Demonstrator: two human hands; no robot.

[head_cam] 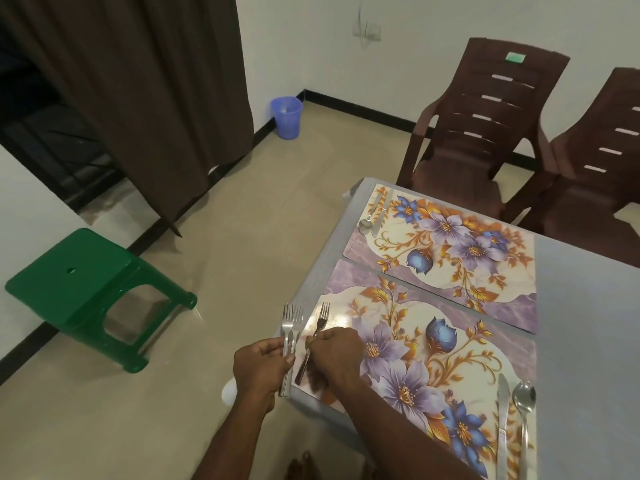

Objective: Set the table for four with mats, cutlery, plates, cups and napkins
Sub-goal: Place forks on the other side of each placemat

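Fork-laying step: right hand (334,344) is pinching one fork (320,323) onto the mat (450,358); left hand (261,362) is gripping spare forks (290,327). Next: release it, parallel to the mat edge.

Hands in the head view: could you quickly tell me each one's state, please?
Left hand: holding the spare forks.
Right hand: pinching one fork over the near mat.

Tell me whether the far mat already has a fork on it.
No: the far mat carries only a spoon and a knife.
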